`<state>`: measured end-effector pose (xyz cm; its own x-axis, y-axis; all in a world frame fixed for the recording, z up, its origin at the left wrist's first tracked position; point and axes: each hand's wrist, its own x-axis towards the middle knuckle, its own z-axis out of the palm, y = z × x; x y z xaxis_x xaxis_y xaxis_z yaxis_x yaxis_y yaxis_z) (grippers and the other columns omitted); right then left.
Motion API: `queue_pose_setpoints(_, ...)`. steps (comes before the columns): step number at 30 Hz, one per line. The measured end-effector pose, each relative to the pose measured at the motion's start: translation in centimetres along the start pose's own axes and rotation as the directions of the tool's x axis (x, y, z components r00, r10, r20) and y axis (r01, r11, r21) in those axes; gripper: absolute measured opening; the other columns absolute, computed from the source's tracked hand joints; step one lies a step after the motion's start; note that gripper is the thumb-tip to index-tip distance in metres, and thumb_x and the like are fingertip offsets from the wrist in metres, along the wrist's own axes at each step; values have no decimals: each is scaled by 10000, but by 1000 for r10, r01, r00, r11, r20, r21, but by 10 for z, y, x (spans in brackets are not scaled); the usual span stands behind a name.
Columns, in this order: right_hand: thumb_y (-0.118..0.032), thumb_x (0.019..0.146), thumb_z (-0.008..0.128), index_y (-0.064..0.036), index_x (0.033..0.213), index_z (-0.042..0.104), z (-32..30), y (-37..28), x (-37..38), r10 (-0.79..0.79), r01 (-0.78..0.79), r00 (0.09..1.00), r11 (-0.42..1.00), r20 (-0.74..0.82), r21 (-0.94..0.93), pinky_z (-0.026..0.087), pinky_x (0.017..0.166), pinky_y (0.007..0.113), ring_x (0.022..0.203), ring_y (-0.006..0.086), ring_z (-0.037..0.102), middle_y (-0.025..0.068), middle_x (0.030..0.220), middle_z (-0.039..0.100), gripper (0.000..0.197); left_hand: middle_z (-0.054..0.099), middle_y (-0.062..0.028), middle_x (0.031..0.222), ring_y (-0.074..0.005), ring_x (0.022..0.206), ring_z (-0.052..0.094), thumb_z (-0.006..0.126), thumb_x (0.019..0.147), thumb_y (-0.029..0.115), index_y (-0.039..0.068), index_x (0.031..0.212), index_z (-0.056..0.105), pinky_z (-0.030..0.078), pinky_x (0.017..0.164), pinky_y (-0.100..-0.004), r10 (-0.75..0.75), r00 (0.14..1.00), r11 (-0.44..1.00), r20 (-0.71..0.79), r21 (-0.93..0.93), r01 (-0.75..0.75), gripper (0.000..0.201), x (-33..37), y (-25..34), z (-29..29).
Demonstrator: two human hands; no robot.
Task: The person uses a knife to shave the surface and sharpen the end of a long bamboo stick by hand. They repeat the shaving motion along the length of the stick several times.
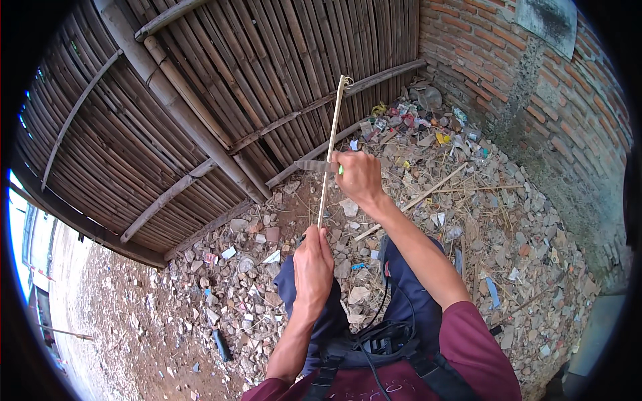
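Stick (335,120) — its lower end gripped in the left hand (313,267); right hand (359,176) closed around a knife (311,165) — blade crossing it midway.

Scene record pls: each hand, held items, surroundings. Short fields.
left_hand: left hand closed around the near end of a pale stick
right_hand: right hand gripping a knife
knife_pose: blade crosses the stick, tip toward picture left
stick_far_end: thin curled strip
ground: rubble and litter, another loose stick
backdrop: slatted fence left and ahead, brick wall right
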<state>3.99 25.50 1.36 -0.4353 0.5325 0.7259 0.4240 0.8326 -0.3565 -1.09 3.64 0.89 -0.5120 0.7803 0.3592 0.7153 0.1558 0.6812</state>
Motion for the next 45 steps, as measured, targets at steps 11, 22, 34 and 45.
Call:
queue_pose_setpoints(11,-32,913,681,-44,979,832,10,32,18,242,-242,970,970,14,-7,450,400,354,452,198,632,121,645,736,165,611,-287,732,-508,674,635,533,1115,118,-3,975,487,442,557,-559,32,998,999,49,-13,-32,191,-20,-4,0)
queue_pose_setpoints(22,6,889,590,1,845,769,0,90,25,357,-341,929,927,-92,154,491,541,406,569,245,667,151,654,698,185,653,-277,782,-491,724,662,530,1108,103,-15,1075,622,481,596,-522,-15,985,994,171,-102,33,153,-45,-11,-16)
queue_pose_setpoints(34,-32,906,618,-22,827,752,-6,64,8,289,-292,956,919,52,266,472,561,402,562,261,672,147,612,669,156,519,-89,594,-134,518,434,576,1102,133,-24,1150,735,368,510,-352,-84,969,966,232,-221,137,229,-24,-7,-22)
queue_pose_setpoints(45,-68,885,739,-60,1056,844,-16,51,11,161,-165,981,986,-109,-32,597,603,427,627,322,754,179,768,775,201,636,-103,772,-133,687,529,637,1077,128,-26,1330,712,439,632,-323,-99,989,972,110,-204,120,305,-23,-25,-30)
